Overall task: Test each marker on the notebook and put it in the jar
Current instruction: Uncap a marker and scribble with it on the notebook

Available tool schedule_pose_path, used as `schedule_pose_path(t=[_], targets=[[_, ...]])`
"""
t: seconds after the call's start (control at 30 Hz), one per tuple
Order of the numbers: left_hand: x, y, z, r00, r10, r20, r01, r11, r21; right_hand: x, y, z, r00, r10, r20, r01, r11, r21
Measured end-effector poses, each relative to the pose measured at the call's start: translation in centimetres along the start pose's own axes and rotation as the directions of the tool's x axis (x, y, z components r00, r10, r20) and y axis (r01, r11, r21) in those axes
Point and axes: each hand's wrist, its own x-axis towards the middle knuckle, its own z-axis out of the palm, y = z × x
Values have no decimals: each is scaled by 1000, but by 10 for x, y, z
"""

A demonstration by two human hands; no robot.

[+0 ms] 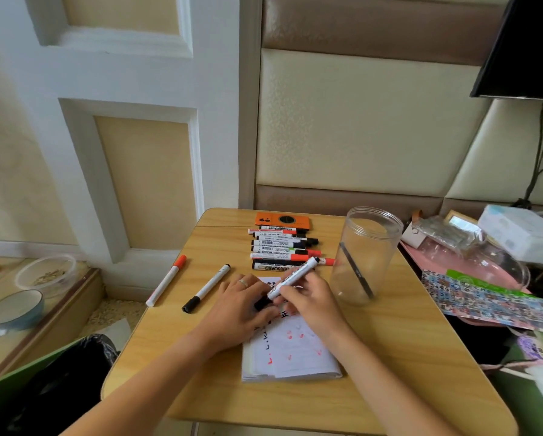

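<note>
Wooden tabletop (374, 357) carries an open white notebook (295, 354) with red test marks. Right hand (314, 302) pinches a white black-ended marker (295, 276), tilted over the page. Left hand (243, 305) grips its lower end. Clear plastic jar (366, 256) stands just right, one dark marker inside.

Your way from the notebook (292, 350) toward the upper right of the frame runs over bare wood to the clear plastic jar (366, 256), which stands upright with its mouth open and one dark pen leaning inside. Above the notebook, a row of whiteboard markers (279, 248) lies stacked against an orange phone (282, 221) and blocks the centre top of the table (405, 357). Left of centre, a red-capped marker (167, 280) and a black-capped marker (206, 287) lie slantwise, apart from each other. At the right edge, a sticker sheet (487, 298) and other clutter crowd close behind the jar.
</note>
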Motion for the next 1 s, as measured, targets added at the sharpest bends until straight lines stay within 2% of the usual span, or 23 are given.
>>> schedule_pose_path(t=[0.07,0.13,0.2,0.3,0.37,0.43,0.53,0.67,0.77,0.83,1.0], targets=[[2,3,-1,1000,-1,-2,1,1000,17,-5,-1,-2,999,-19,27,18,999,38],[3,3,-1,1000,-6,-4,6,1000,17,-8,-5,-9,998,-61,-8,61,998,-6],[4,3,-2,1000,-17,6,17,1000,4,-6,-6,-21,992,-109,-62,101,987,-121],[7,8,-7,998,-44,35,47,996,-79,-2,-6,-39,978,-209,-12,193,922,-336],[9,12,-10,998,-47,40,52,992,-119,0,-4,-46,943,-322,82,310,767,-562],[12,15,-11,999,-28,30,31,993,-115,-1,-3,-47,895,-397,202,413,570,-710],[13,16,-9,1000,8,0,-8,996,-91,-2,-1,-35,860,-379,341,483,394,-782],[14,19,-7,997,-59,52,66,985,-160,1,8,-19,805,-443,395,526,224,-821],[13,17,-8,991,-59,120,80,980,-183,4,11,-17,771,-488,409,518,107,-849],[13,12,-6,989,-52,137,74,984,-161,5,14,-15,770,-478,423,521,89,-849],[10,7,7,997,-31,73,41,991,-131,5,18,-11,795,-418,440,544,168,-822]])
